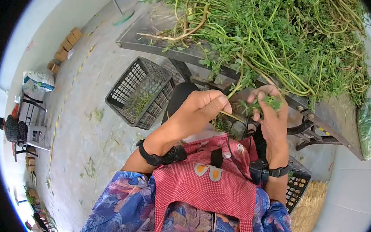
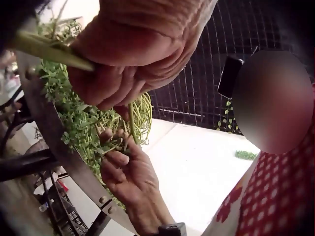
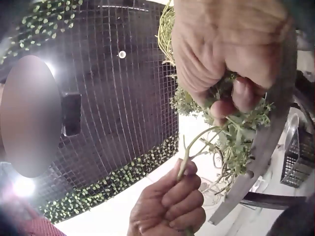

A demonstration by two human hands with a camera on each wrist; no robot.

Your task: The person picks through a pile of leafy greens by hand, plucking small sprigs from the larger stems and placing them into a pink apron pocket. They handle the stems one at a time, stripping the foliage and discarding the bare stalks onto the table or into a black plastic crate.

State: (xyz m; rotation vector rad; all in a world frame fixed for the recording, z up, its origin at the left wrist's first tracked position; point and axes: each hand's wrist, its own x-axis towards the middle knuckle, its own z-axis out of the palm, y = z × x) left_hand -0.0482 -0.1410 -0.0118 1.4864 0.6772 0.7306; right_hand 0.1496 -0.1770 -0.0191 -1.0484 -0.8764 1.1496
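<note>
The left hand (image 1: 201, 110) grips a pale green stem (image 1: 233, 116) between thumb and curled fingers, above the lap; its thick end juts from the fist in the left wrist view (image 2: 54, 51). The right hand (image 1: 271, 112) pinches a leafy sprig (image 1: 273, 103) at the stem's other end. In the right wrist view the stem (image 3: 197, 137) bends between the left fist (image 3: 172, 201) and the right fingertips (image 3: 229, 105). A large heap of leafy green stems (image 1: 279, 36) covers much of the metal table beyond the hands.
The metal table's edge (image 1: 155, 50) runs just beyond the hands. A black crate (image 1: 131, 90) with some greens stands on the floor at left, another (image 1: 297, 186) at right. A filled plastic bag (image 1: 369, 130) hangs at the table's right end. A seated person (image 1: 14, 128) is far left.
</note>
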